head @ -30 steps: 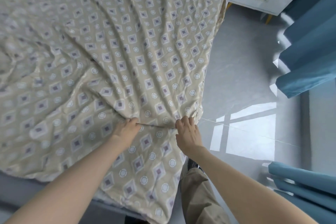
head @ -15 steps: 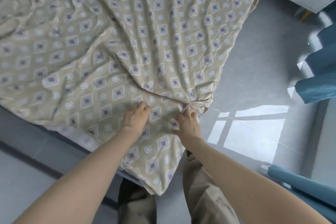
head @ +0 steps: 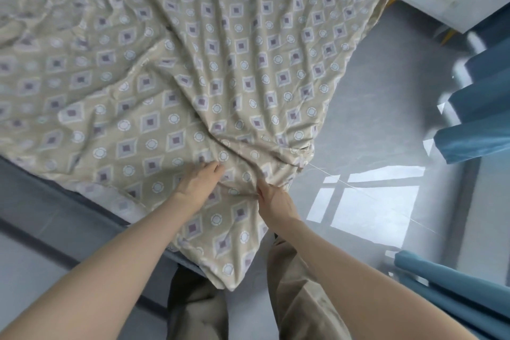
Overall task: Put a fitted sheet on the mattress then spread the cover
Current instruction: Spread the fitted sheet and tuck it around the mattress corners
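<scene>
Sheet (head: 193, 63) bunched at corner, left hand (head: 200, 183) flat, right hand (head: 273, 199) seemingly gripping

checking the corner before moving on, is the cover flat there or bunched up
Bunched. The patterned cover gathers into folds at the corner where the right hand grips it; the left hand rests on it.

the bed (head: 41, 201) — a patterned beige sheet (head: 220, 63) lies rumpled over it.

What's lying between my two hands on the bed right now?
Only a bunched ridge of the patterned sheet lies between the left hand and the right hand, as the head view shows.
</scene>
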{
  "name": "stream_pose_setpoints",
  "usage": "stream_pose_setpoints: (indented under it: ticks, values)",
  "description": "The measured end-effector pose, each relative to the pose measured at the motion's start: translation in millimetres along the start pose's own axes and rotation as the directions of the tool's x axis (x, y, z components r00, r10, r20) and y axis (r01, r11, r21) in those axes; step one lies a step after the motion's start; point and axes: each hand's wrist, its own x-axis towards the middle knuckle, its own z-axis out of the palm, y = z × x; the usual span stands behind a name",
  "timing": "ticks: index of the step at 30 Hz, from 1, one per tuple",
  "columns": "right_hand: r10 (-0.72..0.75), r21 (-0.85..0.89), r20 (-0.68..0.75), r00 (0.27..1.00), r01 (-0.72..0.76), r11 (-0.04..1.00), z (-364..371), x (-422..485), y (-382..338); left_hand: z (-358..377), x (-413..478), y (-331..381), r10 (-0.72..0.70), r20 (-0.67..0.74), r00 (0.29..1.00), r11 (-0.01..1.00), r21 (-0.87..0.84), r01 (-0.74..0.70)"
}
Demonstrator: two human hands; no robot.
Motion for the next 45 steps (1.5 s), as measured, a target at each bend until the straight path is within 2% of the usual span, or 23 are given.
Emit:
stream_pose_setpoints:
  ticks: [4, 7, 10, 19, 21, 23, 25, 27, 28, 30, 32, 34, 39, 43, 45]
  values:
    - [0.055, -0.007, 0.167, 0.984, -0.054, 0.999, -8.3, -7.2, -5.7, -9.0, -8.1, -1.3, 0.04, 0.09, 0.995, 0.999, 0.011, -0.042]
    - [0.055, 0.058, 0.305, 0.951, -0.076, 0.995, -12.3, -14.1, -14.1, -5.7, -12.6, -2.9, 0.041, 0.213, 0.976, 0.997, 0.048, -0.052]
    - [0.078, 0.121, 0.381, 0.921, -0.134, 0.984, -7.6, -16.3, -21.3, 0.3, -15.2, -6.4, 0.067, 0.27, 0.96, 0.993, 0.081, -0.092]
    - [0.102, 0.164, 0.437, 0.894, -0.191, 0.968, 11.8, -13.8, -26.6, -0.9, -13.6, -20.3, 0.069, 0.404, 0.912, 0.976, 0.163, -0.146]
    - [0.111, 0.126, 0.439, 0.892, -0.184, 0.975, 10.5, -15.6, -27.1, 6.4, -17.3, -24.1, 0.055, 0.446, 0.893, 0.977, 0.161, -0.141]
    - [0.122, 0.031, 0.403, 0.907, -0.147, 0.989, 9.6, -18.7, -28.4, 18.3, -24.7, -32.3, 0.044, 0.413, 0.91, 0.992, 0.091, -0.089]
    - [0.09, -0.059, 0.265, 0.96, -0.077, 0.995, 12.4, -25.2, -28.8, 27.9, -36.4, -37.4, 0.043, 0.324, 0.945, 0.999, 0.017, -0.051]
    - [-0.032, -0.123, 0.083, 0.996, 0.043, 0.991, 18.3, -32.2, -29.7, 33.8, -47.9, -38.6, 0.046, 0.147, 0.988, 0.999, -0.014, -0.045]
    - [-0.097, -0.129, 0.037, 0.995, 0.101, 0.986, 20.7, -35.6, -33.1, 35.0, -54.6, -39.8, 0.034, 0.049, 0.998, 0.999, -0.037, -0.032]
    - [-0.15, -0.086, 0.07, 0.986, 0.155, 0.984, 23.0, -40.9, -39.6, 35.8, -63.5, -40.9, 0.025, -0.047, 0.999, 0.997, -0.072, -0.028]
    - [-0.132, -0.089, 0.225, 0.965, 0.156, 0.984, 28.8, -43.0, -47.5, 41.0, -70.4, -44.0, 0.061, 0.002, 0.998, 0.995, -0.078, -0.06]
    - [-0.102, -0.152, 0.304, 0.947, 0.154, 0.976, 37.9, -42.3, -50.6, 50.7, -74.1, -44.6, 0.098, 0.075, 0.992, 0.992, -0.083, -0.092]
    - [-0.1, -0.345, 0.294, 0.951, 0.203, 0.916, 63.4, -43.0, -56.7, 73.3, -80.8, -39.4, 0.019, 0.025, 1.0, 0.993, -0.114, -0.016]
    - [-0.076, -0.525, 0.279, 0.957, 0.218, 0.823, 82.6, -46.8, -62.7, 84.0, -82.2, -39.0, -0.044, 0.019, 0.999, 0.998, -0.034, 0.045]
    - [-0.089, -0.533, 0.307, 0.948, 0.248, 0.809, 85.2, -46.2, -65.4, 87.5, -82.1, -39.8, -0.06, 0.004, 0.998, 0.998, -0.02, 0.061]
